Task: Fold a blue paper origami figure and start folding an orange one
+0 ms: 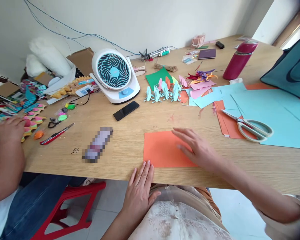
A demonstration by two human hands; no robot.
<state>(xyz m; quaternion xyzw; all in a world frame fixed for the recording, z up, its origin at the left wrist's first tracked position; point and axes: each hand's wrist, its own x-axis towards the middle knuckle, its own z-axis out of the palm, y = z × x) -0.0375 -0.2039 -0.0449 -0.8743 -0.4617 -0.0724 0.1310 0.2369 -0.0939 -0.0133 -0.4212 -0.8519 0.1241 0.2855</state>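
Head view: flat and outstretched, the left hand (pixel 140 188) rests at the near-left corner of a rectangular orange paper sheet (pixel 162 146). Loosely spread, the right hand (pixel 198 148) is over its right side (contact unclear). Beyond that hand, rightward, lie white-handled metal scissors (pixel 240 120); farther, light-blue folded-paper figures (pixel 165 90).

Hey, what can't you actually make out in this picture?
Orange sheet: head view; the right hand covers its right end.
Pixelated item left of the sheet: head view; coarse blocks hide its surface.
Teal bag: head view; cut off by the right edge.
Red stool: head view; partly hidden by a co-worker's leg and cut off by the bottom edge.
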